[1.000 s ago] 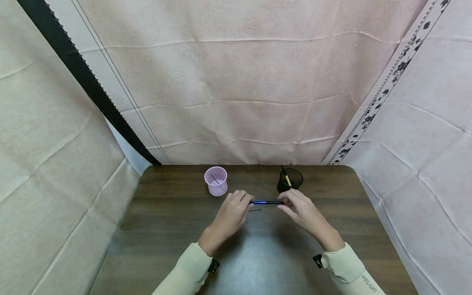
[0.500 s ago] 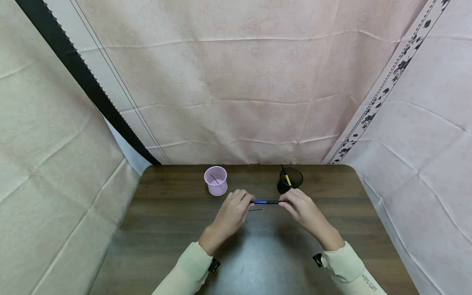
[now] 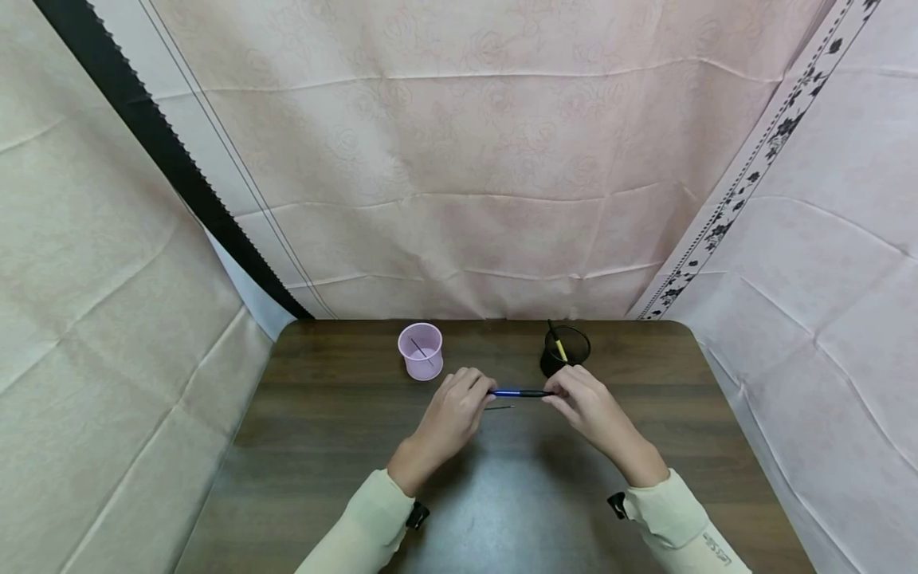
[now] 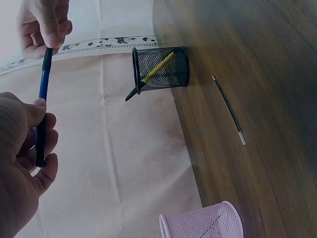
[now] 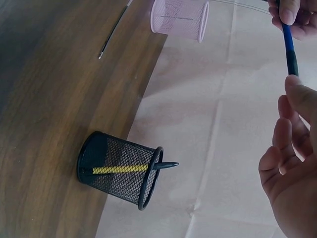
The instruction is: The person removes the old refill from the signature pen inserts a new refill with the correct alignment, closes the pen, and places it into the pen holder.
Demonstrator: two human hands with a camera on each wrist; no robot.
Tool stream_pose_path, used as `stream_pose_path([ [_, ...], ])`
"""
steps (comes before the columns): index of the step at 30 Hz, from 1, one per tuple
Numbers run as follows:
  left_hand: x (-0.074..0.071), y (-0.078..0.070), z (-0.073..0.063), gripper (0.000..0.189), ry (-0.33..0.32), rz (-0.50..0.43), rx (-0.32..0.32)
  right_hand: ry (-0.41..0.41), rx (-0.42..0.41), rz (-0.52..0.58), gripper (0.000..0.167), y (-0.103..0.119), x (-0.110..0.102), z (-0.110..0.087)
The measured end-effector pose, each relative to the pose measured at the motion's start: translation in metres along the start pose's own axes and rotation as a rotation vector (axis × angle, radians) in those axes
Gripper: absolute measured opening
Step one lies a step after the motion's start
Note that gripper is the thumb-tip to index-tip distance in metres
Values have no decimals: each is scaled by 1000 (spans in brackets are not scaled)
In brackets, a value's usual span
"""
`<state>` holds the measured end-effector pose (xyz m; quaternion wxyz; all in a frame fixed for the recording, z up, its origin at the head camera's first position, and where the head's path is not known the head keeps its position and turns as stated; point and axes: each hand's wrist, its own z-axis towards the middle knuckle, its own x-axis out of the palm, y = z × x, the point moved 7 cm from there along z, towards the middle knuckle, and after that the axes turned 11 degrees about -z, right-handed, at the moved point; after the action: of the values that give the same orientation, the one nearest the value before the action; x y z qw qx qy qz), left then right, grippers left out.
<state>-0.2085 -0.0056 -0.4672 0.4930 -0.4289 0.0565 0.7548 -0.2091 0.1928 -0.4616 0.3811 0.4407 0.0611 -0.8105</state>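
A blue pen (image 3: 511, 393) with a black grip section is held level above the table between both hands. The left hand (image 3: 452, 410) grips its blue barrel, fingers curled round it; in the left wrist view the barrel's dark end (image 4: 40, 161) sticks out below the fingers. At the other end, the right hand (image 3: 591, 410) pinches the black grip section (image 5: 292, 63) between thumb and fingers, hiding the tip. On the table below lies a thin dark ink refill (image 4: 229, 110) with a pale end, apart from both hands.
Near the table's far edge, a pink mesh cup (image 3: 420, 352) stands at left with a thin refill inside. To its right, a black mesh cup (image 5: 121, 168) holds a yellow and black pen (image 5: 124, 169). Cloth hangs behind the wooden table (image 3: 301, 446).
The right hand has shifted very slightly to the right along the pen's black section. The left hand, the cups and the refill on the table look the same.
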Motion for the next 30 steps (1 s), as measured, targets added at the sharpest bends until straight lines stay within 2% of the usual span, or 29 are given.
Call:
stream_pose_path([
  [7,-1,-2,0,7,-24,1,21,33,-20,-56,19,1,1,-1],
  [19,2,-1,0,5,-6,-34,-5,-5,-2,-14,28,0,-1,-1],
  [22,2,-2,0,4,-4,-44,-8,6,-21,-22,24,1,-1,-2],
  [26,2,-4,-1,4,-6,-61,-8,32,-42,-56,11,1,0,-3],
  [30,2,-5,0,5,-11,-62,0,59,-38,-83,12,1,3,-5],
])
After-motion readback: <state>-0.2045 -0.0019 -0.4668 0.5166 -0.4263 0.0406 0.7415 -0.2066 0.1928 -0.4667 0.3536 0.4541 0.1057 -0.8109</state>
